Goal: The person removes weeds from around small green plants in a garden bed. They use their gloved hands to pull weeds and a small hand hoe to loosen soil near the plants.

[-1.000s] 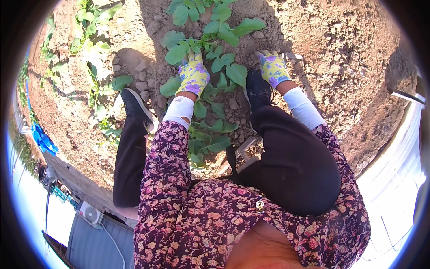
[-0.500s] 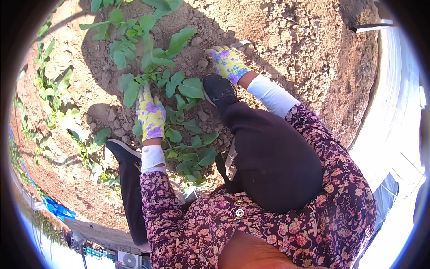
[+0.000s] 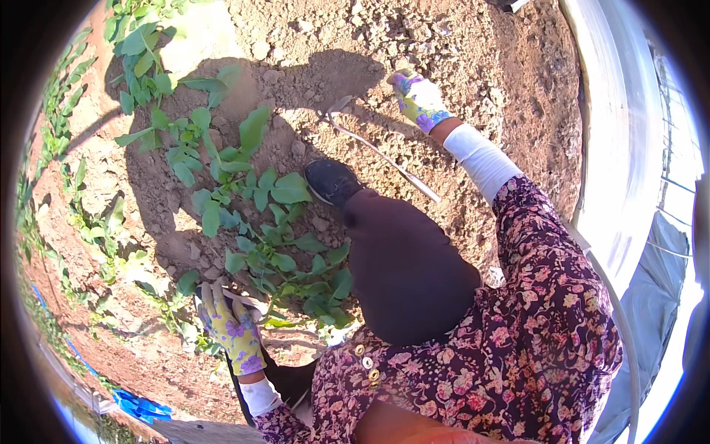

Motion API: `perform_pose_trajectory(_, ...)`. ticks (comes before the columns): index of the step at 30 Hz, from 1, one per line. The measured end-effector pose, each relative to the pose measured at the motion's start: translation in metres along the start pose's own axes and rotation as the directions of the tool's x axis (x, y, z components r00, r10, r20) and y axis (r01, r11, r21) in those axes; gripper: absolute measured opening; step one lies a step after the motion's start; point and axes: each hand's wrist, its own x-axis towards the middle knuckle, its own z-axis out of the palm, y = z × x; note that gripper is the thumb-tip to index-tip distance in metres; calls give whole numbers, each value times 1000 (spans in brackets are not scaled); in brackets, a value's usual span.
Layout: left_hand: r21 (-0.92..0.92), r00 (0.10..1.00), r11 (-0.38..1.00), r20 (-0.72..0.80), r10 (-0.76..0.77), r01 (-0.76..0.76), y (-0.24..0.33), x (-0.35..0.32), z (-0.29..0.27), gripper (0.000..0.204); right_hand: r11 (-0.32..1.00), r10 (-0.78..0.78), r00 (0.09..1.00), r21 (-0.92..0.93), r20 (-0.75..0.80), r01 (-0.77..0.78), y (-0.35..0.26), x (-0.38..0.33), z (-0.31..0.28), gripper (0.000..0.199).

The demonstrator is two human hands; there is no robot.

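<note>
My left hand (image 3: 231,325), in a yellow glove with purple flowers, is beside my left shoe at the edge of the leafy green plants (image 3: 277,259). Its fingers are stretched out, with nothing visible in them. To the right, my right hand (image 3: 418,101), in a matching glove, is over the bare soil. Those fingers look curled; whatever they may hold is hidden. A hand tool (image 3: 381,154) with a long thin handle and a small curved head lies on the ground between my right shoe (image 3: 333,182) and that hand.
More plants (image 3: 144,63) grow in rows toward the far left. Pale plastic sheeting (image 3: 617,148) borders the soil on the right. A blue sheet (image 3: 140,405) lies at the lower left. My bent right knee (image 3: 410,274) is between my arms.
My left hand has drawn back from among the leaves to beside my left shoe. My right hand has moved right, away from the shoe, and the tool's handle now shows on the soil.
</note>
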Motion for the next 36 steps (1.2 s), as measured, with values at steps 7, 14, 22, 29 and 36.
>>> perform_pose_trajectory(7,49,976,986,-152,-153,162,5,-24,-46,42,970,184,781,-241,597,-44,18,-151,9,41)
perform_pose_trajectory(14,57,994,994,-58,-91,95,23,-19,-52,39,895,234,879,262,415,-361,57,-220,10,33)
perform_pose_trajectory(22,115,986,981,-75,-151,159,36,-27,-87,43,881,164,986,453,-13,-141,22,-136,-144,43)
perform_pose_trajectory(29,165,988,982,-137,-64,87,44,-35,-89,44,801,427,896,510,-119,-314,64,-13,-162,51)
perform_pose_trajectory(36,240,994,968,-96,-56,78,27,-42,-92,46,942,231,962,283,-146,-183,118,-135,-92,59)
